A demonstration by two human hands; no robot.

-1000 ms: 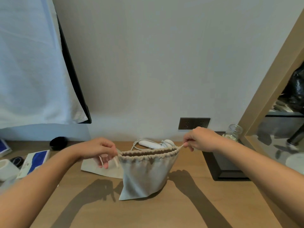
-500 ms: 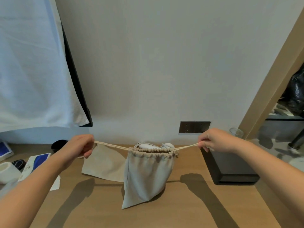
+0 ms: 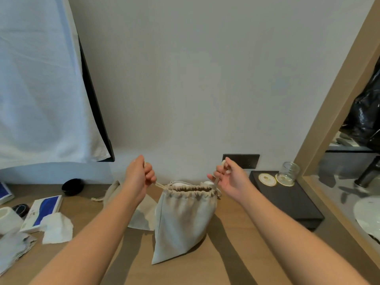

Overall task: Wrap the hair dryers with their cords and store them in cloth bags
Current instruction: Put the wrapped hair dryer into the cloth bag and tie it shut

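A beige cloth drawstring bag (image 3: pixel 183 219) stands on the wooden counter (image 3: pixel 205 270), bulging, its gathered mouth partly open. My left hand (image 3: pixel 137 177) grips the left drawstring just above the bag's left corner. My right hand (image 3: pixel 230 177) pinches the right drawstring above the right corner. A white hair dryer (image 3: pixel 178 183) with its cord lies right behind the bag, mostly hidden. A second, flat cloth bag (image 3: pixel 144 212) lies on the counter behind my left forearm.
A black box (image 3: pixel 292 202) with a glass jar (image 3: pixel 289 173) sits to the right, below a wall socket (image 3: pixel 244 160). At left lie a blue-white booklet (image 3: pixel 43 210), crumpled tissue (image 3: pixel 56 229), a black cap (image 3: pixel 72 187) and a white roll (image 3: pixel 8 220). A wooden frame (image 3: pixel 339 103) bounds the right.
Both hands had pulled the drawstrings far apart, cinching the bag's mouth. Now they have come back in close above the bag, the strings are slack and the mouth has loosened.
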